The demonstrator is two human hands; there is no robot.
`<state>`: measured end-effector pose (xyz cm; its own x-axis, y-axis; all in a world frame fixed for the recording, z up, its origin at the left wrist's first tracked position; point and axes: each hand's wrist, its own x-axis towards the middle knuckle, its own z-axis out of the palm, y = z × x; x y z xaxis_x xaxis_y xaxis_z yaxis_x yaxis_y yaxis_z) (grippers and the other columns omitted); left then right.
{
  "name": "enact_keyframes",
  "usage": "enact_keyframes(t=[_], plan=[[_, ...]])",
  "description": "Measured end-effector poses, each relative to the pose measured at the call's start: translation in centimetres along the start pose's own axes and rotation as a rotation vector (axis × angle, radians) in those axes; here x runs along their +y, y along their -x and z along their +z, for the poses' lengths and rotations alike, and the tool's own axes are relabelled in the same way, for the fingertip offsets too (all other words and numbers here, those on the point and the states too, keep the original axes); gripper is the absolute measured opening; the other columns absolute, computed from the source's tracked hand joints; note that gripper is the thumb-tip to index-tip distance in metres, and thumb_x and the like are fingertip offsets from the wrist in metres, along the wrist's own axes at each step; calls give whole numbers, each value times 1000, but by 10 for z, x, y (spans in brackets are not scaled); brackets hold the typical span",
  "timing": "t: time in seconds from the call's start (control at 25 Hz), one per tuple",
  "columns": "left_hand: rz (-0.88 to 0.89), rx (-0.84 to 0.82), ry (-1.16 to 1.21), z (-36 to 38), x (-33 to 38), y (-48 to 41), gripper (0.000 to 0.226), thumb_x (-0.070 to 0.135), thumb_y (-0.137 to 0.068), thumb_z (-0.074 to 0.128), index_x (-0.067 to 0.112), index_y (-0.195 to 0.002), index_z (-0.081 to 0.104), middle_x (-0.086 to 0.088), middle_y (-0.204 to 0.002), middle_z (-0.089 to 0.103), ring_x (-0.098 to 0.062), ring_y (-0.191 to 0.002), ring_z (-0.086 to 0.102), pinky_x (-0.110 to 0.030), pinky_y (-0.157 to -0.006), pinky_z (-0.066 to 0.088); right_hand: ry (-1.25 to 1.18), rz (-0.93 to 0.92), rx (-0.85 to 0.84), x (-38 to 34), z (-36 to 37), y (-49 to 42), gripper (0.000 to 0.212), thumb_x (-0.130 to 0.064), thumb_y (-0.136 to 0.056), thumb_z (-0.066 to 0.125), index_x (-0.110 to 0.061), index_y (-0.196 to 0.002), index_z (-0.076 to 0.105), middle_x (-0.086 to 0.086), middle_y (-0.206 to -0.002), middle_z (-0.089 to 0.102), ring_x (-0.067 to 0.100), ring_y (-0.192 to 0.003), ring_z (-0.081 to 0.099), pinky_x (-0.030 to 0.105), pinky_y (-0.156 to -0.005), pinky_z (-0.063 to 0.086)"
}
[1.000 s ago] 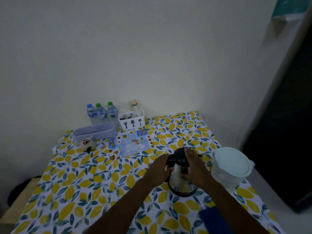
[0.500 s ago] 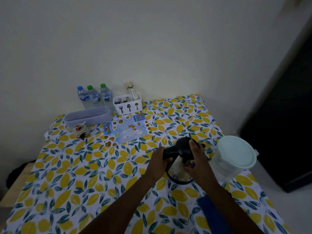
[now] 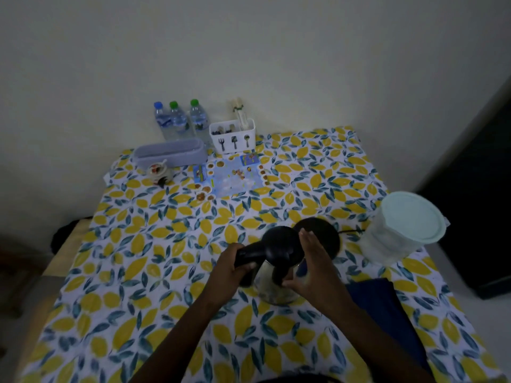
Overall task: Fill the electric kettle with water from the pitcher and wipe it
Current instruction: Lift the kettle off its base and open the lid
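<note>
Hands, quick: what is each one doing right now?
Left hand: fingers closed around the kettle handle.
Right hand: fingers curled against the kettle's body and lid, steadying it.

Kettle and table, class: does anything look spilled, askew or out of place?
No spill shows. The kettle is off its round black base, held in both hands, lid still on. The pitcher stands upright, lidded.

Table (image 3: 166, 272) (lemon-print cloth (image 3: 318, 167))

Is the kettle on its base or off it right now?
Off. The kettle is held in both hands nearer the person, and the round black base lies bare behind it.
</note>
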<state>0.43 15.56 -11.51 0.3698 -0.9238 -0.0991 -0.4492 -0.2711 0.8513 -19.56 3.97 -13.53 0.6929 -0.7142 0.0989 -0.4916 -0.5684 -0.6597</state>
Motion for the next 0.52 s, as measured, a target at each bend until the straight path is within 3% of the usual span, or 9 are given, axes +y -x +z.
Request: enact_keyframes(t=[0.2,0.32,0.44,0.52], plan=[[-89,-19,10,-18,-31,32,51,61,-76,55,22,-109,51,0,-97,58,-1,-80,56,-19,-70,43,132,-49,-82,-12,35,19,113,-56,-73,69,-23,-150,-6,-10,-157,-3,3,-143,-14,40,-119,2],[-68,16,16,-20,-32,38,50,59,-77,58,22,-110,53,-2,-102,59,-5,-87,57,-29,-75,46,231,-36,-51,-13,43,28,111,-58,-76,65,-20,-150,-8,-4,-159,-2,11,-145,-10,42,-119,2],[10,32,0,-9,-12,36,44,42,-86,62,19,-122,52,-4,-120,57,-12,-107,57,-40,-92,50,381,-37,11,-4,40,35,105,-64,-79,57,-11,-151,1,4,-160,2,19,-147,-3,44,-117,9],[74,56,-192,3,3,30,62,57,-85,54,20,-134,45,-4,-134,53,-18,-121,51,-49,-104,42,424,-90,-12,3,37,37,101,-64,-79,54,-10,-151,7,7,-160,5,22,-147,0,45,-116,14]])
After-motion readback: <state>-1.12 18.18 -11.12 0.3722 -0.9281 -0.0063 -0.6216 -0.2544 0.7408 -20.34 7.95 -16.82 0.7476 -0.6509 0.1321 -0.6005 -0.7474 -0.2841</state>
